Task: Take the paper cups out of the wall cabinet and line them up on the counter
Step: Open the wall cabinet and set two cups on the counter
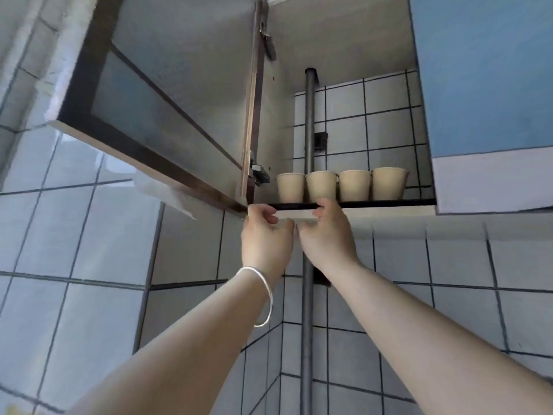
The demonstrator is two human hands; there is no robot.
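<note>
Several beige paper cups (341, 185) stand upright in a row at the front of the wall cabinet's bottom shelf (389, 202). Both arms reach up from below. My left hand (266, 235), with a thin bangle on the wrist, is just under the shelf's front edge, fingers curled and holding nothing. Beside it, my right hand (327, 232) has its fingertips at the shelf edge, directly below the second cup from the left. Neither hand touches a cup.
The cabinet's left door (167, 109) is swung open toward me, overhead on the left. A closed blue door (484, 85) covers the right side. A grey vertical pipe (308, 295) runs through the cabinet and down the tiled corner behind my hands.
</note>
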